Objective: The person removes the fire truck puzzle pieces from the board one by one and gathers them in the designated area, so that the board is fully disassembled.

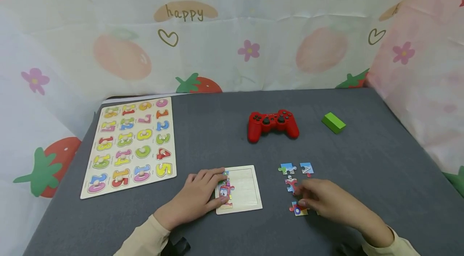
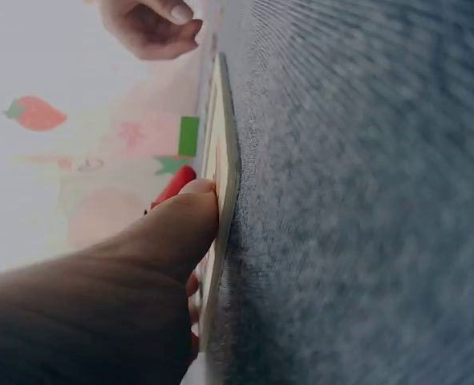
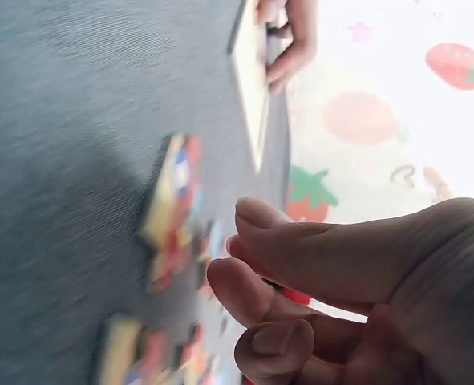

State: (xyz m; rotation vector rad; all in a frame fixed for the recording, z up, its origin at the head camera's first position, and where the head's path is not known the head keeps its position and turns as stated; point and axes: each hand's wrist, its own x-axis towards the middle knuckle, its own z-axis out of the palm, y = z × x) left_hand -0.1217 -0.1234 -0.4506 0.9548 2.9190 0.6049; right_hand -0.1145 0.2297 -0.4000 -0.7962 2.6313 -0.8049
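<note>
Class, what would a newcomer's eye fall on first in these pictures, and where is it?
Probably the red controller, vivid on the grey table towards the back, with a green block to its right. Next, the colourful number board on the left. Nearer the front, the left hand rests on a small puzzle tray, and the right hand hovers by loose pieces to the tray's right.

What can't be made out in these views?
Head view: nearest of the loose jigsaw pieces, partly hidden by the right hand.
Head view: left side of the puzzle tray, partly under the left hand.
Right wrist view: the pieces' prints, blurred.
Left wrist view: the tray's face, nearly edge-on.
</note>
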